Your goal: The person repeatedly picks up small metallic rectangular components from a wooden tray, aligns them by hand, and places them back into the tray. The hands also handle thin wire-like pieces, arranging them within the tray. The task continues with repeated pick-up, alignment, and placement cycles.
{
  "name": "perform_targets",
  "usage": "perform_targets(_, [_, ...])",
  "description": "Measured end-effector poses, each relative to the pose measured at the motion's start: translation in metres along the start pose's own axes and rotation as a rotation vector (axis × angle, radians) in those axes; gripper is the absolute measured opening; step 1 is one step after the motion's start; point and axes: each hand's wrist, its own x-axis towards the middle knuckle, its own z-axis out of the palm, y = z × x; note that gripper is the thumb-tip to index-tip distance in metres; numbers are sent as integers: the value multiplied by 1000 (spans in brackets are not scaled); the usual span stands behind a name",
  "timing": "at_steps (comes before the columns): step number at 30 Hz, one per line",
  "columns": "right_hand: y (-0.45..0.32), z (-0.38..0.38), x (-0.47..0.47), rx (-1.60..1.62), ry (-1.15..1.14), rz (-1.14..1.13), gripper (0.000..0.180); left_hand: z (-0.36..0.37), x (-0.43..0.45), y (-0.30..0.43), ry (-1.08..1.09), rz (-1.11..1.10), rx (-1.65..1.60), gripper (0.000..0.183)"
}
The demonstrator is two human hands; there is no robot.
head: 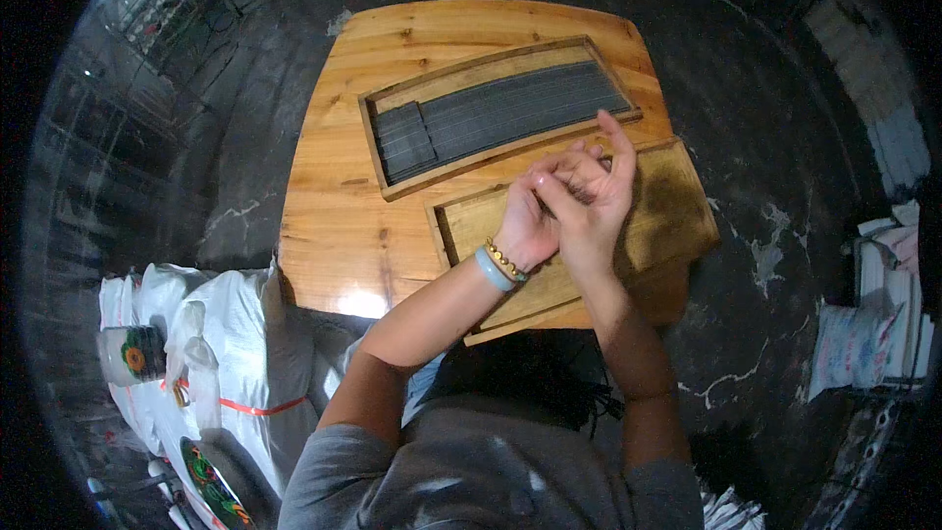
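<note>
My left hand, with a pale blue bangle and a gold-coloured beaded bracelet at its wrist, meets my right hand above the table. One finger of my right hand points up and away; its thumb overlaps my left hand. Thin dark strands show between the palms, but whether either hand grips them is unclear. Below the hands lies a shallow wooden tray, partly covered by my hands and forearms. Beyond it, a second wooden tray holds dark grey strips with fine lengthwise lines; a shorter dark piece lies at its left end.
Both trays rest at a slant on a varnished wooden table; the nearer one reaches its right edge. White woven sacks with a red tie stand at the left, near a patterned round container. Stacked white goods are at the far right.
</note>
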Motion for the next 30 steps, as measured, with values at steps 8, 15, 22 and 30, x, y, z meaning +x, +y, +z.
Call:
perform_targets(8, [-1,-2,1,13,174,58,77,8,1,-2,64,-21,-46,36])
perform_targets(15, [1,-2,5,114,278,72,80,5,0,-2,161,-23,24,36])
perform_targets(22, [0,-3,4,113,273,142,81,7,1,-5,207,14,35,37])
perform_targets(30, [5,-2,-4,40,137,18,77,10,2,-8,228,26,52,40])
